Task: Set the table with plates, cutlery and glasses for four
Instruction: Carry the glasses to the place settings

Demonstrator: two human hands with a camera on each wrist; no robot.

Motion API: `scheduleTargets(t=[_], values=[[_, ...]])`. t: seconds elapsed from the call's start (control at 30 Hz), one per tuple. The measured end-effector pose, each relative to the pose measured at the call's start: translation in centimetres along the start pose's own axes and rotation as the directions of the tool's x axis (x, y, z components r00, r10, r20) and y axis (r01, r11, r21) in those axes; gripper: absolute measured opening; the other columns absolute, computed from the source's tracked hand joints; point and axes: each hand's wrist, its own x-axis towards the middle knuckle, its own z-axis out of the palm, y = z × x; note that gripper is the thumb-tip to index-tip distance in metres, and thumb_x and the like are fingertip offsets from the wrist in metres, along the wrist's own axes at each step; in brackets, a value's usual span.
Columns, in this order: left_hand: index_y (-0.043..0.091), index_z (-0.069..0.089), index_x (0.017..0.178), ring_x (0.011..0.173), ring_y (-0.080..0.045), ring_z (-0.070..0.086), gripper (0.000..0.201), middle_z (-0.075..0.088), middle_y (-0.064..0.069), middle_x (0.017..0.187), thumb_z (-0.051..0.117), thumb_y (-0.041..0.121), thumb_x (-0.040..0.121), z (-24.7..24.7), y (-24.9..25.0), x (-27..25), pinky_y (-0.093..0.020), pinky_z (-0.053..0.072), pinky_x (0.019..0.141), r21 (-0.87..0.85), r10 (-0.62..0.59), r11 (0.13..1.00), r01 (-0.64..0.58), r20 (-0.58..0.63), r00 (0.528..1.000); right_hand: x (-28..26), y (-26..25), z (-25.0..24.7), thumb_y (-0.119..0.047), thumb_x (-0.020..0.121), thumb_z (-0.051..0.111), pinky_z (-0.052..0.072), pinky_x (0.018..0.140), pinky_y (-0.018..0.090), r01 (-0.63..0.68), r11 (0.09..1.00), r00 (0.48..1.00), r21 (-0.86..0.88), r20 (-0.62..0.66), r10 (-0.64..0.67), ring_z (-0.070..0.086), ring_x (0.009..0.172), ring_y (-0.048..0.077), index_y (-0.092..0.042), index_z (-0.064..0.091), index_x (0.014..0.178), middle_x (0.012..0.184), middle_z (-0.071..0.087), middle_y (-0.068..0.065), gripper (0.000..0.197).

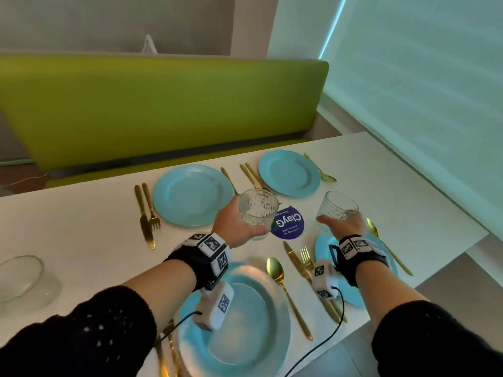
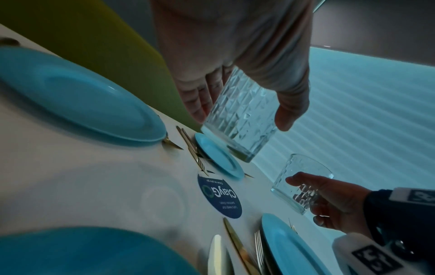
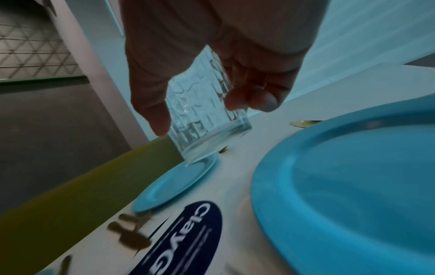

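Each hand carries a clear ribbed glass above the middle of the white table [image 1: 81, 232]. My left hand [image 1: 234, 224] grips one glass [image 1: 258, 209] [image 2: 240, 119] just right of the far left blue plate [image 1: 192, 198]. My right hand [image 1: 343, 227] holds the other glass [image 1: 337, 209] [image 3: 204, 119] beyond the near right blue plate [image 1: 326, 250], with thumb and fingers round its lower half. A far right plate [image 1: 288, 172] and a near plate [image 1: 245, 317] also lie set. Gold knives, forks and spoons [image 1: 277, 270] lie beside the plates.
A round dark-blue sticker [image 1: 288, 223] lies on the table between the two glasses. A clear glass bowl [image 1: 21, 278] sits at the table's left edge. A green bench [image 1: 152, 104] runs behind the far side; a pale blind [image 1: 422, 91] hangs at the right.
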Motion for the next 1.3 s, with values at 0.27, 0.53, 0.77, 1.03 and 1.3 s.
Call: scheduleTargets(t=[0.27,0.53,0.77,1.03,1.3], values=[[0.018,0.039,0.137,0.117,-0.018,0.055,0.092,0.056,-0.001,0.132,0.086,0.032,0.059,5.9,1.3,5.9,-0.024,0.046,0.087,0.048,-0.071,0.996,0.069,0.038,0.997,9.1,0.0,-0.7,-0.046,0.056,0.084,0.049,0.094,0.041,-0.109,0.993,0.994,0.034,-0.018,0.11,0.056,0.113,0.035,-0.007,0.043,0.131,0.125,0.058,0.016,0.094],[0.023,0.043,0.13,0.105,-0.015,0.061,0.093,0.062,0.004,0.12,0.088,0.037,0.05,8.3,0.6,8.8,-0.035,0.057,0.087,0.074,-0.123,0.99,0.118,0.057,0.991,12.4,0.4,0.6,-0.044,0.059,0.082,0.047,0.093,0.042,-0.153,0.987,0.988,0.059,0.018,0.152,0.057,0.114,0.035,-0.012,0.039,0.135,0.127,0.057,0.015,0.093],[0.023,0.043,0.132,0.108,-0.015,0.06,0.091,0.061,0.004,0.122,0.088,0.035,0.054,9.6,0.7,10.0,-0.031,0.056,0.086,0.074,-0.127,0.99,0.123,0.05,0.991,14.1,0.8,0.9,-0.033,0.067,0.081,0.045,0.095,0.038,-0.153,0.982,0.988,0.109,0.004,0.154,0.054,0.117,0.035,-0.016,0.037,0.133,0.13,0.054,0.016,0.081],[0.025,0.042,0.134,0.111,-0.016,0.058,0.092,0.061,0.004,0.125,0.087,0.035,0.054,11.0,0.5,10.7,-0.03,0.054,0.087,0.081,-0.135,0.988,0.128,0.08,0.988,15.7,1.7,1.4,-0.029,0.069,0.08,0.046,0.092,0.04,-0.181,0.963,0.983,0.197,0.005,0.184,0.056,0.113,0.034,-0.024,0.036,0.133,0.129,0.054,0.014,0.078],[0.024,0.04,0.135,0.114,-0.018,0.057,0.091,0.059,0.002,0.129,0.086,0.035,0.058,11.9,1.0,11.3,-0.029,0.05,0.092,0.121,-0.12,0.987,0.108,0.098,0.988,17.0,2.3,1.9,-0.031,0.061,0.085,0.049,0.094,0.042,-0.192,0.954,0.98,0.232,-0.004,0.198,0.06,0.109,0.033,-0.028,0.036,0.131,0.128,0.054,0.013,0.086]])
